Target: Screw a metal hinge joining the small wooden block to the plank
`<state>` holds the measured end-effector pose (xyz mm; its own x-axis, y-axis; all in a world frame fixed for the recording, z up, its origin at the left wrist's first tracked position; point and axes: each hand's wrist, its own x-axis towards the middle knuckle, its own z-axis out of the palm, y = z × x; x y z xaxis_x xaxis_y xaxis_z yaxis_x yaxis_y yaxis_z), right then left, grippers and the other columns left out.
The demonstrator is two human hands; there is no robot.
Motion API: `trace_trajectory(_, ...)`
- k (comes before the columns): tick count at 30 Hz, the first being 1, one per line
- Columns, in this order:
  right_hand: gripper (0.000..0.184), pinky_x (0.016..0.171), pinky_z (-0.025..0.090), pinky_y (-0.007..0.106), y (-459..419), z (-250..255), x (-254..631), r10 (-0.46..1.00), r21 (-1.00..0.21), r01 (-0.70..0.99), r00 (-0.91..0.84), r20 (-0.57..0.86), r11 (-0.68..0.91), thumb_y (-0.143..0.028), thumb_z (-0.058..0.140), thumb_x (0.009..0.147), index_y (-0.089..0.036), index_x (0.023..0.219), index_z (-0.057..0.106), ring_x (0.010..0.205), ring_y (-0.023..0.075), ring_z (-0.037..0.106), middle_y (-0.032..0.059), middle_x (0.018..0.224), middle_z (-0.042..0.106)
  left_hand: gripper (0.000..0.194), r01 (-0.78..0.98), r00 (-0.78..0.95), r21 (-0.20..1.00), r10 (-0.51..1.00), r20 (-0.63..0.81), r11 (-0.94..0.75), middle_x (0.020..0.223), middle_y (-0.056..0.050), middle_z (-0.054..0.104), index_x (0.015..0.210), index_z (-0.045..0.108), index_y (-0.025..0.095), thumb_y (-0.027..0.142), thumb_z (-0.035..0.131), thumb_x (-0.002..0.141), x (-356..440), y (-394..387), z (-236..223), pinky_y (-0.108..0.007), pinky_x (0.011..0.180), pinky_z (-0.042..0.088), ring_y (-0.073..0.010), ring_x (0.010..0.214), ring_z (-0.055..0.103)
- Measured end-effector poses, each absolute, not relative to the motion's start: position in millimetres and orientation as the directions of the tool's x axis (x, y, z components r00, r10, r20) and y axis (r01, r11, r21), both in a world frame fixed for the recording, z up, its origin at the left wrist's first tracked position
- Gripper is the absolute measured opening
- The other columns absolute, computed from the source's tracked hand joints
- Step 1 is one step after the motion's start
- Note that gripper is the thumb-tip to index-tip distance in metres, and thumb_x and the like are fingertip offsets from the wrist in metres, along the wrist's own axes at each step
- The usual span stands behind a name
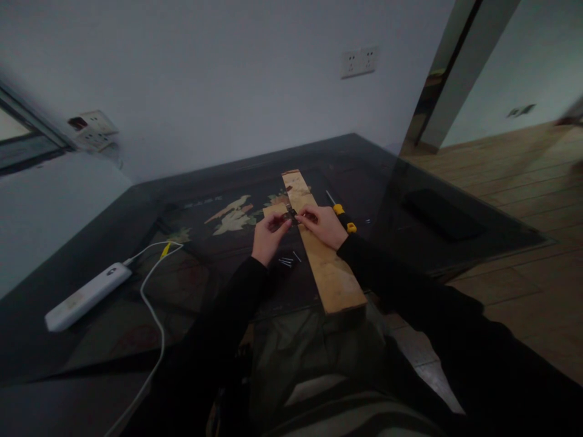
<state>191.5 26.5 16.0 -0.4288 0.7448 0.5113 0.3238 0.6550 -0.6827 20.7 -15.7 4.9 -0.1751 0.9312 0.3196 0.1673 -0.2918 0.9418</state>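
Note:
A long wooden board (334,276) lies lengthwise on the dark table, its near end at the table's front edge. A smaller wooden piece (272,210) meets its left side. Over the joint sits a small dark metal piece, perhaps a hinge (292,213). My left hand (269,235) pinches its left side, thumb and fingers closed. From the right, my right hand (324,224) has its fingertips closed at the same piece, with the wrist over the board. Several screws (286,261) lie loose below my left hand. A screwdriver (342,215) with a yellow and black handle rests right of the board.
A white power strip (88,297) with a white cable (157,315) lies at the left. On the right is a flat black object (441,213). More small screws (368,221) lie near the screwdriver. The wall with sockets (359,62) borders the table (218,182).

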Motion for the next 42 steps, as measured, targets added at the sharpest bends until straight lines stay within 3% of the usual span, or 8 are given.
trace_trajectory(7, 0.026, 0.052, 0.049, 0.024, 28.0, 12.4, 188.2, 0.826, -0.926, -0.001, -0.452, 0.336, 0.376, -0.042, 0.066, 0.079, -0.017, 0.085, 0.059, 0.051, 0.0124, 0.062, 0.0003, 0.061, 0.065, 0.012, 0.372, -0.226, 0.861, 0.867, 0.445, -0.345, 0.067, 0.000, 0.062, 0.080, 0.069, 0.017, 0.026, 0.073, 0.073, 21.7, -20.7, 8.9, -0.024, 0.063, 0.043, -0.0129, 0.064, 0.056)
trace_trajectory(10, 0.024, 0.053, 0.052, 0.023, 28.6, 14.4, 188.8, 0.843, -0.959, -0.063, -0.463, 0.274, 0.277, -0.037, 0.069, 0.076, -0.017, 0.086, 0.060, 0.063, 0.0151, 0.068, 0.0038, 0.070, 0.070, 0.014, 0.333, -0.221, 0.879, 0.878, 0.424, -0.340, 0.062, 0.002, 0.061, 0.084, 0.070, 0.017, 0.027, 0.071, 0.075, 23.9, -22.7, 9.8, -0.024, 0.059, 0.043, -0.0120, 0.056, 0.054)
trace_trajectory(14, 0.016, 0.057, 0.055, 0.022, 27.7, 19.6, 190.6, 0.861, -0.976, -0.112, -0.460, 0.216, 0.186, -0.028, 0.067, 0.077, -0.017, 0.088, 0.062, 0.076, 0.0167, 0.071, 0.0062, 0.082, 0.072, 0.018, 0.167, -0.175, 0.929, 0.917, 0.358, -0.331, 0.076, -0.003, 0.071, 0.088, 0.072, 0.018, 0.029, 0.070, 0.074, 25.0, -21.4, 9.7, -0.026, 0.060, 0.048, -0.0144, 0.061, 0.062)
trace_trajectory(21, 0.020, 0.057, 0.056, 0.025, 28.4, 19.7, 190.9, 0.883, -0.981, -0.105, -0.429, 0.192, 0.162, -0.030, 0.068, 0.076, -0.016, 0.091, 0.066, 0.071, 0.0138, 0.067, 0.0047, 0.080, 0.071, 0.022, -0.013, -0.137, 0.972, 0.963, 0.230, -0.234, 0.099, -0.008, 0.073, 0.090, 0.073, 0.017, 0.032, 0.068, 0.075, 22.6, -19.9, 7.6, -0.025, 0.063, 0.052, -0.0183, 0.085, 0.067)
trace_trajectory(25, 0.021, 0.065, 0.057, 0.027, 29.8, 17.8, 190.8, 0.852, -0.972, -0.118, -0.468, 0.233, 0.201, -0.027, 0.071, 0.073, -0.016, 0.090, 0.066, 0.071, 0.0128, 0.066, 0.0033, 0.078, 0.070, 0.026, -0.043, -0.119, 0.982, 0.977, 0.178, -0.184, 0.092, -0.007, 0.072, 0.092, 0.068, 0.016, 0.034, 0.072, 0.073, 23.7, -20.8, 6.9, -0.024, 0.062, 0.053, -0.0163, 0.081, 0.067)
trace_trajectory(30, 0.022, 0.063, 0.056, 0.026, 28.9, 19.2, 190.6, 0.837, -0.967, -0.124, -0.485, 0.254, 0.222, -0.022, 0.070, 0.073, -0.017, 0.093, 0.063, 0.071, 0.0127, 0.066, 0.0015, 0.078, 0.069, 0.041, -0.062, -0.136, 0.982, 0.977, 0.166, -0.176, 0.079, -0.003, 0.070, 0.101, 0.060, 0.017, 0.028, 0.080, 0.066, 24.9, -19.5, 5.3, -0.023, 0.058, 0.052, -0.0144, 0.070, 0.066)
trace_trajectory(37, 0.030, 0.057, 0.055, 0.025, 32.5, 13.6, 190.7, 0.850, -0.987, -0.089, -0.502, 0.159, 0.132, -0.020, 0.069, 0.075, -0.019, 0.102, 0.056, 0.062, 0.0132, 0.067, 0.0005, 0.073, 0.069, 0.038, 0.000, -0.155, 0.981, 0.970, 0.190, -0.192, 0.079, -0.004, 0.071, 0.097, 0.066, 0.014, 0.031, 0.080, 0.066, 23.4, -18.5, 5.7, -0.026, 0.060, 0.054, -0.0160, 0.072, 0.066)
trace_trajectory(42, 0.020, 0.053, 0.055, 0.024, 36.8, 8.6, 190.1, 0.842, -0.993, -0.060, -0.527, 0.114, 0.097, -0.025, 0.073, 0.075, -0.016, 0.087, 0.060, 0.055, 0.0126, 0.066, 0.0015, 0.064, 0.068, 0.034, 0.030, -0.195, 0.981, 0.961, 0.195, -0.193, 0.082, -0.006, 0.073, 0.091, 0.070, 0.014, 0.031, 0.081, 0.063, 22.1, -16.4, 4.1, -0.025, 0.059, 0.053, -0.0169, 0.073, 0.067)
